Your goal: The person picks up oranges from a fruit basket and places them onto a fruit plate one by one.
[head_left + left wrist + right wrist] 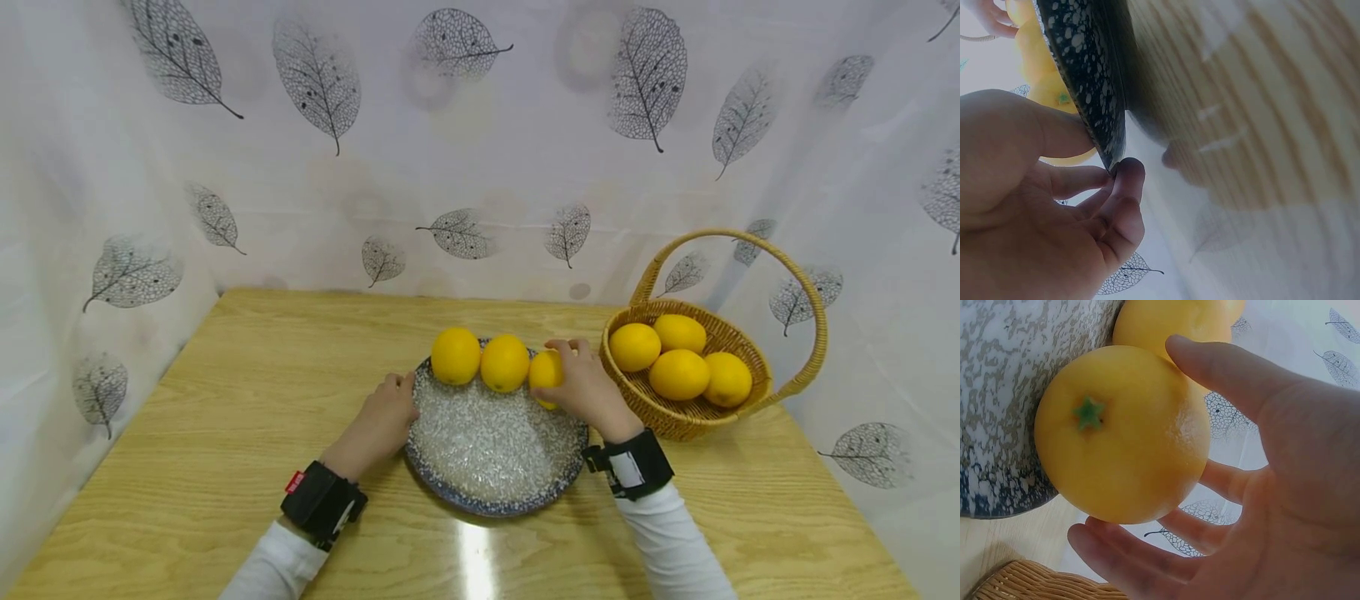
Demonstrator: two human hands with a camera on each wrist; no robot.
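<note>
- right hand (588, 387) cups the third orange (545, 375) at the plate's (495, 467) far right edge, fingers curled round it, the basket (757, 400) just right of it.
- left hand (386, 417) pinches the plate's left rim, thumb and fingers closed on its edge.

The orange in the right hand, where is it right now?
In the head view, the orange sits at the plate's far right rim, held by the right hand, beside two other oranges and left of the basket.
</note>
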